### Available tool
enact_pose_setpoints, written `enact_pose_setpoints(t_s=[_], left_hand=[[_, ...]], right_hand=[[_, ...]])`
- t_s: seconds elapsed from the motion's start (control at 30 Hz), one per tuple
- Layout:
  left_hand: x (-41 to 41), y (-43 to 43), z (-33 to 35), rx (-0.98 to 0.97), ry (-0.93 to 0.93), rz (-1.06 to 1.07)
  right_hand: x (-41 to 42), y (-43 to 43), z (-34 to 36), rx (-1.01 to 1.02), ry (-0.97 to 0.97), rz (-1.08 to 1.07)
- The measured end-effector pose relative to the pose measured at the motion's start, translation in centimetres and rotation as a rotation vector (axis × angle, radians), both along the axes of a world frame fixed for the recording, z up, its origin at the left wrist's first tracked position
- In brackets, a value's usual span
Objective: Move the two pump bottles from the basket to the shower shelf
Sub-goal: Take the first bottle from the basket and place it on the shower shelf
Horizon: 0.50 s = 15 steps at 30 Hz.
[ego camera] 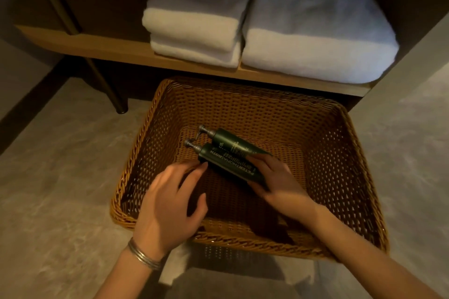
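Left hand (pixel 167 204) is spread open, fingers nearly straight, fingertips (pixel 202 165) touching the shoulder of the nearer dark green plastic pump bottle (pixel 226 165), which has white lettering. Right hand (pixel 277 178) curls over that bottle's base end, fingers on top and thumb below, gripping it; slight motion blur there. Second dark green pump bottle (pixel 230 144) lies against it on the far side, its base partly hidden by the right fingers. Both bottles lie flat and parallel on the bottom of the brown rectangular woven wicker basket (pixel 243 109), grey pump heads pointing far-left. Silver bangles (pixel 143 256) on the left wrist. Basket sits on a grey mottled stone floor (pixel 60 177), its far edge tucked under a light wooden shelf (pixel 97 46). On the shelf are folded white towels: left stack (pixel 194 31) and right stack (pixel 315 41), touching side by side. Dark metal leg (pixel 104 85) slants down to the floor at left. Lighting is dim and warm, with a dark wall behind the shelf.
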State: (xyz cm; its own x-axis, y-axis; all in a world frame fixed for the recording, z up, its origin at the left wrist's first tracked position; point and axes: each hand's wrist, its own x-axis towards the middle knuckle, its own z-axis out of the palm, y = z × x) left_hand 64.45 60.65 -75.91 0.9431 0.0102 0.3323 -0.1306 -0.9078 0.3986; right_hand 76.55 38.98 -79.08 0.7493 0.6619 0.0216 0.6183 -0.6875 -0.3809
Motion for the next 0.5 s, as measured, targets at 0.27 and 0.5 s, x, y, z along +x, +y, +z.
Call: enact_pose_setpoints(t_s=[0.27, 0.5], left_hand=[[0.0, 0.2, -0.1, -0.108, -0.03, 0.026], [0.1, 0.2, -0.2, -0.11, -0.02, 0.023]], right_hand=[[3.8, 4.4, -5.2, -0.08, 0.195, -0.044], [3.8, 4.6, -8.1, -0.127, 0.079, -0.046]])
